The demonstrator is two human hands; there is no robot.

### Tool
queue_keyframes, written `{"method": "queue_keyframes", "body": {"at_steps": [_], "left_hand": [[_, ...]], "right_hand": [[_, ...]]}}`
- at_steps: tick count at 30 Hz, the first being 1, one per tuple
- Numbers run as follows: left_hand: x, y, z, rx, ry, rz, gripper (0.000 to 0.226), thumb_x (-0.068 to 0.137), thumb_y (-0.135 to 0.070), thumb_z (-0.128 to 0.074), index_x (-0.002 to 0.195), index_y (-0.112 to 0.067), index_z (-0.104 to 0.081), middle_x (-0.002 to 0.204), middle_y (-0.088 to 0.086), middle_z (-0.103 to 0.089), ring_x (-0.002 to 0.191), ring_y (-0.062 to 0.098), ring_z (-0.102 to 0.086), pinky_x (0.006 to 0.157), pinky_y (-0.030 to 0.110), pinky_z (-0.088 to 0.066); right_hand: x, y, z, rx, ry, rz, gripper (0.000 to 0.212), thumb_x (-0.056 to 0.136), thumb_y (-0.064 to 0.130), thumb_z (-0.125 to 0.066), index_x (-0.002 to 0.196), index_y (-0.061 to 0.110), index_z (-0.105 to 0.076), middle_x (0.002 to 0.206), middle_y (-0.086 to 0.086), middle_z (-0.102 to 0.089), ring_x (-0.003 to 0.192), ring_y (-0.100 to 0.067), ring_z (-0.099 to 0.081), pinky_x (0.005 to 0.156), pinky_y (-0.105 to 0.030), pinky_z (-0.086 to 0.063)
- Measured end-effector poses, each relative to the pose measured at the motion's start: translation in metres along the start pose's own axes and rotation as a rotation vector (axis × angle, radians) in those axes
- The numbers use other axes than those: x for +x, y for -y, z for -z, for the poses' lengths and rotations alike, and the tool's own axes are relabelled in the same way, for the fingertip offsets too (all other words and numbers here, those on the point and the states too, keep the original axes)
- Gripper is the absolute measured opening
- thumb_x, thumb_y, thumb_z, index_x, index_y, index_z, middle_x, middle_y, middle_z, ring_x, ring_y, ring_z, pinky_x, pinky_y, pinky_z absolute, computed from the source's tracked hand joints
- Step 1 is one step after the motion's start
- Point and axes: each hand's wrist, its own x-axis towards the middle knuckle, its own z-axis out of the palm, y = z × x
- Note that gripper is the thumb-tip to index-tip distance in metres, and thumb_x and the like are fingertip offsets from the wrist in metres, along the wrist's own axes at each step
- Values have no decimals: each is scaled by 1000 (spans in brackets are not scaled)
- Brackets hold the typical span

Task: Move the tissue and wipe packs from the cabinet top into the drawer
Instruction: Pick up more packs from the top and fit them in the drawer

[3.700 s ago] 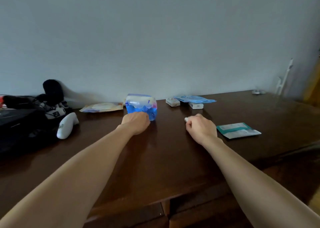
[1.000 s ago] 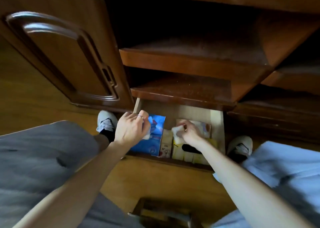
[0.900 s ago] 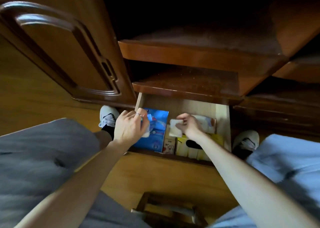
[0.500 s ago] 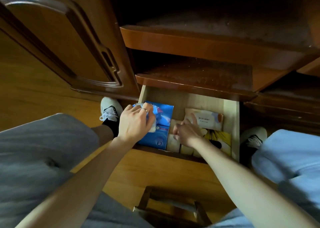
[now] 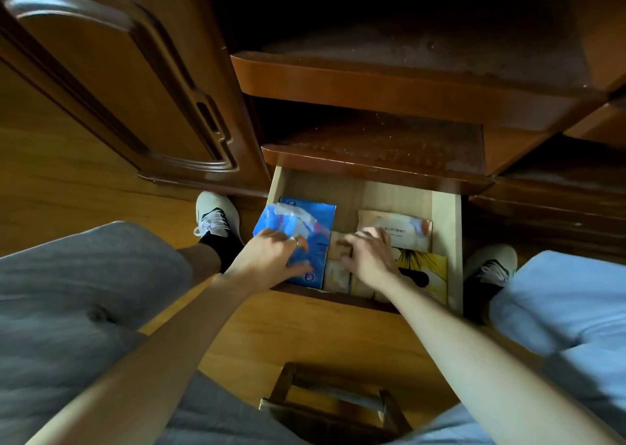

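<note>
Down low in front of a dark wooden cabinet [image 5: 372,82], its arched panelled door [image 5: 111,82] swung open to the left and two dusty open shelves [image 5: 389,146] stepping back into deep shadow. Warm, honey-coloured wooden floor [image 5: 67,187] spreads underneath, catching soft light from the left while the cabinet's upper recess stays almost black. Near the bottom edge, a small wooden stool [image 5: 332,407] stands on the floor.

Print shows on two things in the drawer [image 5: 443,241], none of it readable: a line of small dark characters on the beige wipe pack [image 5: 399,229], and round logos on the blue tissue pack [image 5: 308,216].
</note>
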Motion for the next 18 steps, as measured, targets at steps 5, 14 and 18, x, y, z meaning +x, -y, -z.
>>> {"method": "queue_keyframes", "body": {"at_steps": [5, 14, 18], "left_hand": [[-10, -2, -5, 72, -217, 50, 42, 95, -46, -52, 128, -22, -60, 89, -5, -73, 91, 22, -66, 78, 37, -52], [-13, 17, -13, 166, 122, 257, 71, 85, -68, -59, 142, -28, -51, 141, -3, -56, 132, 22, -42, 103, 42, -41], [-18, 24, -12, 239, 121, 184, 74, 86, -73, -52, 147, -33, -46, 147, -7, -52, 136, 21, -38, 113, 44, -25]], "right_hand": [[-1, 8, 7, 153, -106, -44, 28, 95, 29, -65, 123, 29, -69, 115, 3, -70, 122, -23, -49, 100, -41, -37], [-7, 49, -5, 186, 44, 57, 81, 85, 62, -65, 152, 32, -31, 144, -2, -57, 127, -28, -54, 105, -45, -39], [-6, 54, -14, 184, 45, 44, 90, 82, 69, -67, 152, 28, -29, 149, -4, -52, 130, -30, -54, 108, -47, -40]]}}
